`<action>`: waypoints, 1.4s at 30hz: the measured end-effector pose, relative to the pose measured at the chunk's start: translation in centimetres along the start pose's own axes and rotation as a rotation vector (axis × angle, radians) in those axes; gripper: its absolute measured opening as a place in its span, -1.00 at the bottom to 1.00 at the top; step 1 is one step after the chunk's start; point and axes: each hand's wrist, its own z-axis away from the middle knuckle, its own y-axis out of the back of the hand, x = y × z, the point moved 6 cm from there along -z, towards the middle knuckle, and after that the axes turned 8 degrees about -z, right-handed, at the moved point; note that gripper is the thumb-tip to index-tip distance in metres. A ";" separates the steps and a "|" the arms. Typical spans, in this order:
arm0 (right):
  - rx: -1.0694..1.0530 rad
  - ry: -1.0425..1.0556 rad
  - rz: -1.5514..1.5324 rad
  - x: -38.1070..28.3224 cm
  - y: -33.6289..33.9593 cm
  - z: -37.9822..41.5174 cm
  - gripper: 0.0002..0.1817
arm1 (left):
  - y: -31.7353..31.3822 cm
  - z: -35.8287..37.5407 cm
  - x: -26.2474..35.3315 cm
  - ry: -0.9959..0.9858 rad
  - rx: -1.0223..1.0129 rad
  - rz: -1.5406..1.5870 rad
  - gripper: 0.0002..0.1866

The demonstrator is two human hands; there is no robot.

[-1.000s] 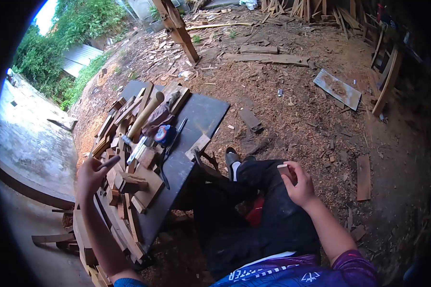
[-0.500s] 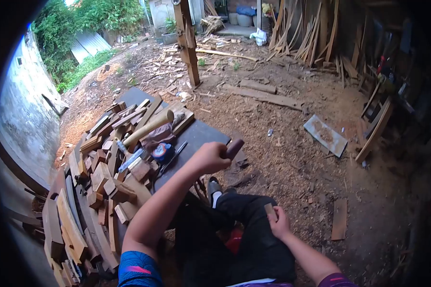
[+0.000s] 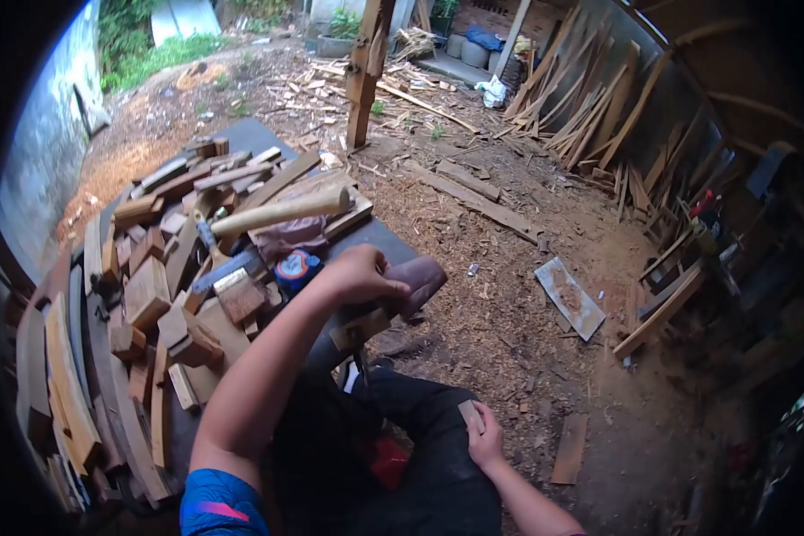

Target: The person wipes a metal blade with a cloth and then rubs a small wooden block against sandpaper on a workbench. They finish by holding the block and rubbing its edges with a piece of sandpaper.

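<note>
My left hand [image 3: 366, 275] is closed on a purple-brown sheet [image 3: 416, 282], which looks like sandpaper and curves out past the fingers over the table edge. Just below that hand is a wooden block [image 3: 360, 330]. My right hand [image 3: 484, 436] rests by my thigh, its fingers closed around a small flat wood piece [image 3: 471, 416]. Left of the left hand lie a blue tape measure [image 3: 297, 267], a thick wooden-handled tool [image 3: 281, 213] and a crumpled brownish cloth [image 3: 290, 237].
Wood offcuts [image 3: 156, 290] are heaped across the dark table [image 3: 389, 234] on my left. A wooden post [image 3: 364, 80] stands behind it. Wood chips, planks and a pale board [image 3: 570, 298] lie on the ground; long strips [image 3: 581, 107] lean at the back right.
The view has shifted and tilted. More of the purple-brown sheet shows in my left hand, and the block below it has come into sight. My right hand keeps hold of the small wood piece.
</note>
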 end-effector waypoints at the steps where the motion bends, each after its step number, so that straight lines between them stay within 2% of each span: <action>1: -0.017 -0.075 -0.069 -1.4 0.0 -0.2 -0.55 | 0.3 0.1 -0.2 0.033 -0.045 0.117 -0.45; 2: -0.032 -0.074 -0.044 -2.5 -0.3 -0.9 -0.55 | 0.3 0.1 -0.9 0.057 -0.025 0.206 -0.52; 4: 0.107 0.026 -0.257 -5.1 -0.3 -2.3 -0.56 | 0.4 0.5 -1.2 0.099 -0.030 0.190 -0.51; 6: 0.004 0.012 -0.452 -13.3 -0.6 -4.6 -0.62 | 0.7 1.0 -0.5 0.142 -0.021 0.082 -0.48; 7: -0.016 0.089 -0.509 -16.6 -1.0 -5.9 -0.66 | 0.2 1.0 -0.3 0.134 -0.028 0.077 -0.48; 9: -0.066 0.209 -0.468 -21.9 -2.1 -9.2 -0.65 | 0.9 1.2 0.3 0.119 0.177 -0.256 -0.45; 10: -0.118 0.258 -0.424 -24.1 -2.8 -10.8 -0.65 | 1.2 1.8 0.8 0.147 0.123 -0.274 -0.42; 11: -0.219 0.129 -0.443 -25.2 -3.7 -12.4 -0.62 | 1.3 1.9 0.9 0.150 0.129 -0.271 -0.42; 13: -0.184 0.350 -0.096 -25.6 -5.2 -15.9 -0.59 | 1.5 2.3 1.2 0.149 0.176 -0.346 -0.39; 14: -0.199 0.358 -0.090 -25.5 -5.6 -16.9 -0.59 | 1.4 2.6 1.5 0.112 0.283 -0.346 -0.40; 15: -0.183 0.365 -0.033 -25.9 -5.7 -17.7 -0.61 | 1.1 2.3 1.0 0.124 0.291 -0.336 -0.40; 17: -0.174 0.380 0.033 -26.8 -6.1 -18.6 -0.63 | 0.5 1.7 1.7 -0.135 0.320 -0.321 -0.47; 18: -0.161 0.412 0.110 -27.6 -6.2 -18.4 -0.68 | 0.0 1.1 1.5 -0.123 0.171 -0.217 -0.47; 20: -0.135 0.482 0.221 -28.7 -6.1 -17.6 -0.77 | 0.3 1.1 1.3 -0.175 0.138 -0.194 -0.45; 21: -0.131 0.480 0.224 -28.7 -5.8 -17.3 -0.77 | 0.5 1.1 1.3 -0.228 0.112 -0.187 -0.43; 24: -0.282 0.645 0.205 -29.0 -6.4 -16.3 -0.74 | 0.8 0.9 1.1 -0.270 0.102 -0.179 -0.38; 25: -0.287 0.640 0.200 -29.0 -6.3 -16.9 -0.74 | 0.6 1.0 1.1 -0.283 0.083 -0.178 -0.37; 28: -0.233 0.447 0.284 -28.6 -5.3 -20.8 -0.73 | 0.5 0.8 1.0 -0.267 0.071 -0.184 -0.33; 29: -0.232 0.450 0.287 -28.6 -5.5 -20.5 -0.73 | 0.4 0.8 1.1 -0.268 0.075 -0.183 -0.33; 31: -0.391 0.666 0.116 -30.2 -7.5 -17.8 -0.76 | 0.4 0.9 0.9 -0.269 0.071 -0.211 -0.32; 32: -0.380 0.717 0.291 -30.7 -7.8 -16.6 -0.78 | 0.6 0.9 0.9 -0.266 0.072 -0.208 -0.32; 33: -0.388 0.713 0.294 -30.6 -7.6 -17.1 -0.78 | 0.8 1.0 1.1 -0.266 0.060 -0.197 -0.31; 35: -0.332 0.344 0.093 -28.7 -5.9 -20.5 -0.78 | 0.6 1.3 1.1 -0.268 0.040 -0.190 -0.30; 36: -0.270 0.433 0.187 -29.2 -5.4 -21.6 -0.78 | 0.6 1.3 1.1 -0.263 0.047 -0.175 -0.29; 37: -0.274 0.439 0.187 -28.7 -5.7 -21.5 -0.78 | 0.7 1.2 1.0 -0.256 0.055 -0.159 -0.28; 39: -0.394 0.737 0.182 -29.6 -7.4 -18.5 -0.75 | 0.8 0.8 0.7 -0.265 0.072 -0.168 -0.27; 40: -0.433 0.784 0.337 -30.8 -7.9 -16.6 -0.73 | 0.6 0.6 0.7 -0.278 0.080 -0.175 -0.26; 41: -0.428 0.773 0.338 -30.0 -7.6 -17.7 -0.73 | 0.4 0.5 0.6 -0.284 0.069 -0.173 -0.26; 42: -0.407 0.579 0.154 -28.2 -6.9 -20.4 -0.74 | 0.7 0.9 0.9 -0.268 0.044 -0.167 -0.28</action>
